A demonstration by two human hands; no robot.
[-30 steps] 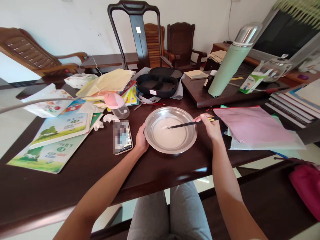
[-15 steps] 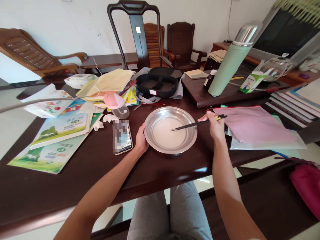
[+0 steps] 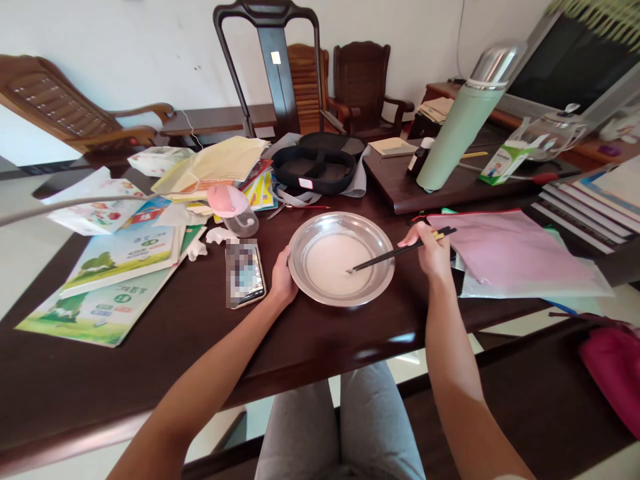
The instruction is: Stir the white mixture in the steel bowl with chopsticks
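A round metal basin (image 3: 300, 283) stands on the dark table in front of me, with a whitish layer (image 3: 330, 263) in its bottom; whether that is liquid or powder I cannot tell. My left hand (image 3: 284, 279) grips the basin's left rim. In my right hand (image 3: 431, 250) is a pair of black chopsticks (image 3: 383, 257) with yellowish marks near the upper ends. Their tips reach down over the right wall into the whitish layer, right of its middle. A phone (image 3: 245, 273) lies beside my left hand.
Textbooks (image 3: 113, 287), a pink-lidded cup (image 3: 233, 207) and crumpled tissues (image 3: 197, 249) lie to the left. Behind the basin sits a black case (image 3: 314, 170). A green thermos (image 3: 463, 127) stands at the back right, near a pink zip pouch (image 3: 520, 247).
The chopstick tips have shifted slightly right and toward me inside the basin. My left hand and the basin stay in place.
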